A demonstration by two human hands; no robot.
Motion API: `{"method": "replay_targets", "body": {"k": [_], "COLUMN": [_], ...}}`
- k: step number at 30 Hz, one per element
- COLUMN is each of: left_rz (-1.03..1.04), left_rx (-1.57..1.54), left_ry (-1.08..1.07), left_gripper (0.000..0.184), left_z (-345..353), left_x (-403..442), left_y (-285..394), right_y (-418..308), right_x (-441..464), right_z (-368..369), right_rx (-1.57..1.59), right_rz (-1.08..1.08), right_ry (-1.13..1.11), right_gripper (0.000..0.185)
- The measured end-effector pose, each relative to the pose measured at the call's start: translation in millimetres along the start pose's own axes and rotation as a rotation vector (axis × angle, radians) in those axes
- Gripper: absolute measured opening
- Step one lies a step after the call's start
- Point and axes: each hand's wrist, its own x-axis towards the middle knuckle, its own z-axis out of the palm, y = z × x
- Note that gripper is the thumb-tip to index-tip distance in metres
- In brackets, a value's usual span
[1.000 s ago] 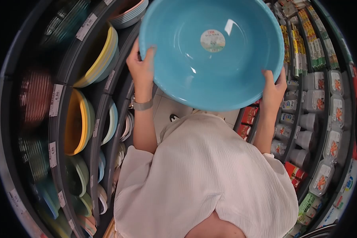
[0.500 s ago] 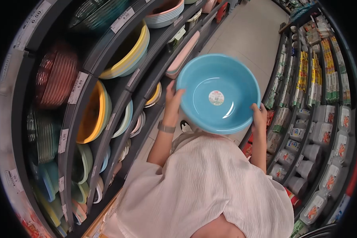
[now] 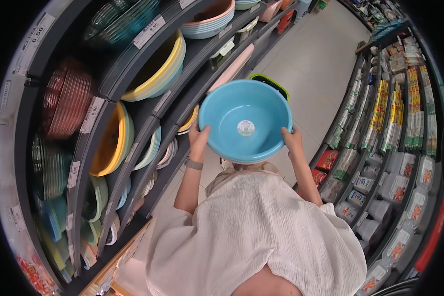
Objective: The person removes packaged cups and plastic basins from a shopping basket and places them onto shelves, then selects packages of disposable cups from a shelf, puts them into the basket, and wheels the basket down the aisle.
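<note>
A round blue plastic basin [image 3: 227, 135] is held up in front of me, its inside facing my view. On its bottom is a round white sticker [image 3: 246, 128]. My left hand [image 3: 199, 141] grips the rim at the left, thumb inside and the other fingers mostly hidden behind the wall. At the right side my right hand [image 3: 293, 141] clasps the rim the same way. A pinkish edge shows under the front of the basin; whether it is a second basin I cannot tell.
Shelves on my left hold stacked basins, including a yellow one [image 3: 114, 143], and reddish clear bowls [image 3: 66, 101]. Shelves on my right carry packaged goods [image 3: 397, 175]. A black basket with a green rim [image 3: 271, 81] is partly hidden behind the basin on the tiled aisle floor [image 3: 311, 54].
The basin and both hands have moved left in view, and the basin looks smaller. A green-rimmed basket now shows behind it. Both hands keep their hold on the rim.
</note>
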Motion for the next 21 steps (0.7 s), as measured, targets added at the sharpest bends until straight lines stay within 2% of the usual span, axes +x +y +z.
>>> {"method": "replay_targets", "body": {"k": [2, 4, 5, 7, 8, 10, 12, 15, 19, 21], "left_rz": [0.087, -0.045, -0.041, -0.218, -0.289, -0.303, -0.324, -0.357, -0.287, -0.243], "left_rx": [-0.036, -0.306, -0.299, -0.369, -0.362, -0.335, -0.307, -0.256, -0.316, -0.355], "left_ry": [0.076, 0.065, 0.074, 0.004, 0.036, 0.016, 0.003, 0.099, 0.204, 0.234], "left_gripper": [0.056, 0.058, 0.058, 0.058, 0.052, 0.052, 0.052, 0.051, 0.051, 0.052], "left_z": [10, 13, 14, 11, 12, 24, 36, 49, 54, 58], "left_x": [-5, -21, -17, 2, 7, 2, -9, -16, -26, -28], "left_y": [41, 57, 44, -12, -34, -45, -50, -49, -43, -39], "right_y": [-54, -73, -77, -72, -55, -38, -27, -6, -37, -29], "right_x": [-7, 3, 13, 39, 59, 89, 108, 143, 142, 145], "right_z": [2, 2, 3, 7, 12, 11, 6, 11, 26, 38], "right_rx": [0.025, 0.058, 0.057, 0.058, 0.022, -0.01, -0.087, -0.18, -0.095, -0.017], "right_rz": [-0.082, -0.154, -0.159, -0.163, -0.197, -0.243, -0.167, -0.125, -0.126, -0.017], "right_ry": [-0.011, -0.019, -0.04, -0.075, -0.037, 0.0, -0.071, -0.178, -0.21, -0.244], "right_gripper": [0.057, 0.058, 0.058, 0.059, 0.059, 0.059, 0.06, 0.064, 0.066, 0.067]}}
